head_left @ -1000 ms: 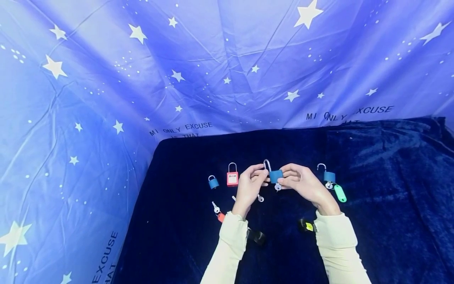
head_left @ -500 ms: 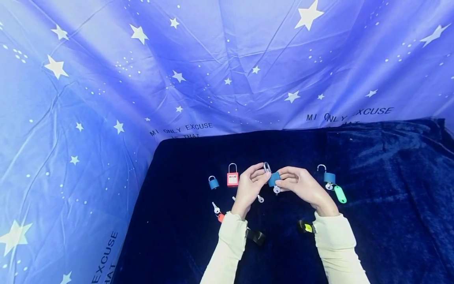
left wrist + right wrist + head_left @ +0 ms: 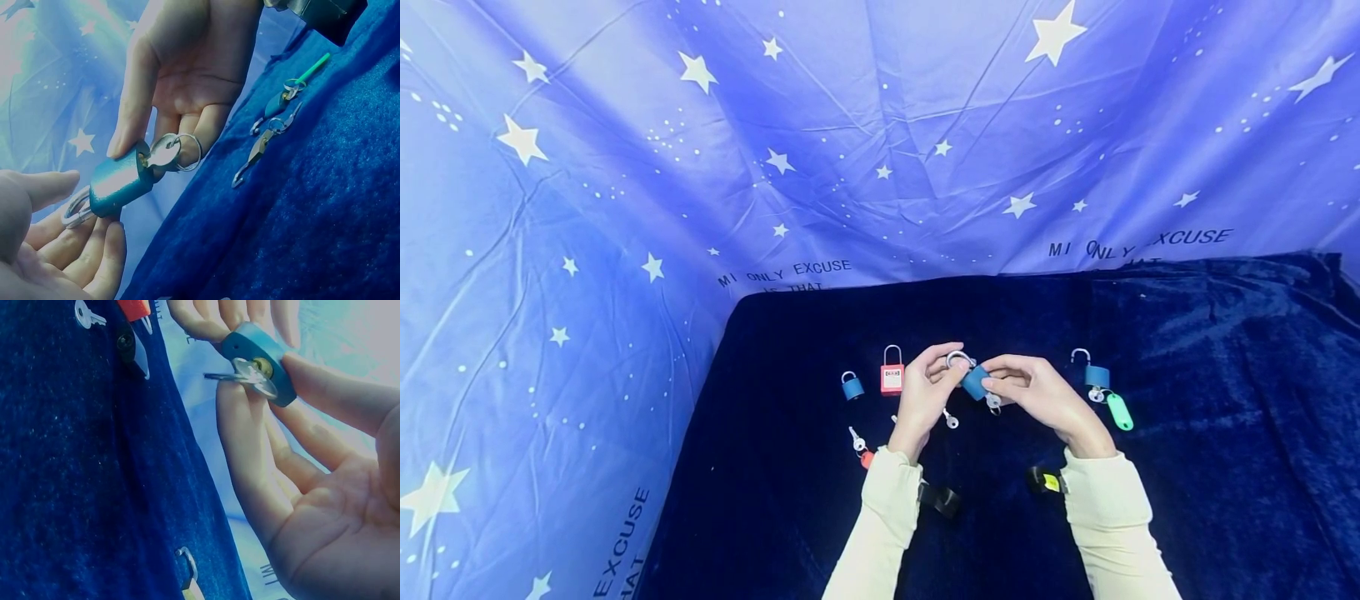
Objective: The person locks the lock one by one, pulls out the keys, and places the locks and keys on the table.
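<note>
A blue padlock (image 3: pixel 976 382) is held above the dark cloth between both hands, its silver shackle pointing to the upper left. The right hand (image 3: pixel 1041 396) pinches the lock's body between thumb and fingers. At the shackle end, the left hand (image 3: pixel 928 392) has its thumb and curled fingers about the shackle (image 3: pixel 76 209). A key (image 3: pixel 164 151) with a ring sits in the keyhole at the lock's base. In the right wrist view the brass-coloured cylinder (image 3: pixel 262 366) shows beside the key; the shackle is hidden there.
On the cloth lie a small blue padlock (image 3: pixel 852 387), a red padlock (image 3: pixel 892 379), a key with a red tag (image 3: pixel 867 460), a loose key (image 3: pixel 952 421), and an unlocked blue padlock (image 3: pixel 1097 377) with a green tag (image 3: pixel 1120 412). A brass-coloured padlock (image 3: pixel 261 147) lies there too.
The padlock has tilted, its shackle leaning further left and its key end swinging to the lower right. The right hand has shifted slightly left and down. Things on the cloth stay put.
</note>
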Action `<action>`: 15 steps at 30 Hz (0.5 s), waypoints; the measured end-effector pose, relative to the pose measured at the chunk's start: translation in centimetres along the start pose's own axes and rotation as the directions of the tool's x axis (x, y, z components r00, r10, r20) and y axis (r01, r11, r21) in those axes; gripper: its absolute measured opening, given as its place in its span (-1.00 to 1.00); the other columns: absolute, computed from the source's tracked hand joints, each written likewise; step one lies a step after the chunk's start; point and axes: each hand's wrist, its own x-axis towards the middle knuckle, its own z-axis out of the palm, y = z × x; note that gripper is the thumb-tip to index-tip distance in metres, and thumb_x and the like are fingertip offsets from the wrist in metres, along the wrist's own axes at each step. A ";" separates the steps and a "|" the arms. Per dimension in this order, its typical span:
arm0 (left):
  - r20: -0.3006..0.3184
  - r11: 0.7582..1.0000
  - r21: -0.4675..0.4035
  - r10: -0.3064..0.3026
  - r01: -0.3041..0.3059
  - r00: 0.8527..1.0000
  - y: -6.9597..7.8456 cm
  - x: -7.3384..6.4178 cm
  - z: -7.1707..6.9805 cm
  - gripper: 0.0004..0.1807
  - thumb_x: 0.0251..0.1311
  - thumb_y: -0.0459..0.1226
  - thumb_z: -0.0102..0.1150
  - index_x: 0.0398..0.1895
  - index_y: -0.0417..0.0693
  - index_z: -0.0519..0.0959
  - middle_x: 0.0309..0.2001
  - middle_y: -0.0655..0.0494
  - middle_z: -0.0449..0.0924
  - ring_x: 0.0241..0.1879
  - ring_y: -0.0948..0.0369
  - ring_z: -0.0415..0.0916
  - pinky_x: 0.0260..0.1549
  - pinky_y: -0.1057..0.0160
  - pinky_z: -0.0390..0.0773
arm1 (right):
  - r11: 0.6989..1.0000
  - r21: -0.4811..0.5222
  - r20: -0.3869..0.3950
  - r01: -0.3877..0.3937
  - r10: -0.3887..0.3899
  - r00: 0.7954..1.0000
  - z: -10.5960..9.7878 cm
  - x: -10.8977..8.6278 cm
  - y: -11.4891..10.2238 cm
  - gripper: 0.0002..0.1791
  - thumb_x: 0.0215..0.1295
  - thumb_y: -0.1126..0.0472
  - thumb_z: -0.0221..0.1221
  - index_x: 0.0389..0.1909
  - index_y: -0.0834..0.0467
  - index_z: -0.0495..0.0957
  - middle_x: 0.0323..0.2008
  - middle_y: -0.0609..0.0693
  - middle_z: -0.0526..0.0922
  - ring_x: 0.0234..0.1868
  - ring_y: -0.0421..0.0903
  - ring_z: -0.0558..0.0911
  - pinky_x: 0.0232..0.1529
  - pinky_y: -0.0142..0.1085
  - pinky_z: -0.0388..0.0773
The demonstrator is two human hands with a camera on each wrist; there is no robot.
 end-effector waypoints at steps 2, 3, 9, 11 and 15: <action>0.003 1.000 -0.011 -0.003 0.003 1.000 -0.1 0.0 -0.1 -0.63 0.27 -0.40 0.25 0.11 -0.40 0.52 -0.14 -0.28 0.70 -0.32 0.30 0.65 -0.20 0.22 0.71 | 1.000 -0.019 -0.005 0.001 -0.002 1.000 0.0 0.0 -0.1 -0.61 0.41 0.14 0.20 0.09 0.34 0.54 -0.11 0.23 0.70 -0.18 -0.19 0.69 -0.14 -0.34 0.66; 0.007 1.000 -0.024 -0.009 0.010 1.000 -0.1 0.0 -0.1 -0.64 0.27 -0.41 0.25 0.09 -0.43 0.52 -0.16 -0.28 0.70 -0.35 0.33 0.64 -0.23 0.21 0.72 | 0.999 -0.032 -0.010 0.002 -0.003 1.000 0.0 0.0 -0.1 -0.62 0.42 0.13 0.20 0.08 0.33 0.55 -0.11 0.21 0.71 -0.19 -0.19 0.69 -0.14 -0.35 0.65; 0.038 0.988 -0.130 -0.076 0.081 0.996 -0.2 0.1 -0.3 -0.66 0.21 -0.52 0.24 -0.01 -0.58 0.44 -0.25 -0.23 0.72 -0.42 0.33 0.66 -0.34 0.26 0.74 | 0.996 -0.093 -0.060 -0.001 -0.004 0.998 -0.2 -0.2 -0.3 -0.65 0.42 0.09 0.19 0.02 0.28 0.61 -0.18 0.15 0.74 -0.23 -0.17 0.67 -0.15 -0.38 0.57; 0.044 0.986 -0.148 -0.077 0.083 0.996 -0.1 0.1 -0.3 -0.65 0.19 -0.55 0.25 -0.01 -0.60 0.43 -0.25 -0.24 0.71 -0.41 0.32 0.67 -0.35 0.26 0.74 | 0.996 -0.092 -0.068 -0.004 -0.002 0.998 -0.2 -0.3 -0.3 -0.64 0.42 0.08 0.20 0.02 0.28 0.61 -0.18 0.15 0.74 -0.23 -0.17 0.67 -0.14 -0.37 0.57; 0.021 0.984 -0.170 -0.056 0.058 0.998 0.0 0.0 -0.4 -0.66 0.17 -0.56 0.25 -0.02 -0.61 0.43 -0.23 -0.30 0.70 -0.42 0.30 0.67 -0.34 0.21 0.75 | 0.997 -0.070 -0.083 -0.023 0.017 0.996 -0.2 -0.3 -0.3 -0.61 0.41 0.04 0.20 0.03 0.28 0.60 -0.18 0.13 0.75 -0.21 -0.18 0.68 -0.09 -0.34 0.56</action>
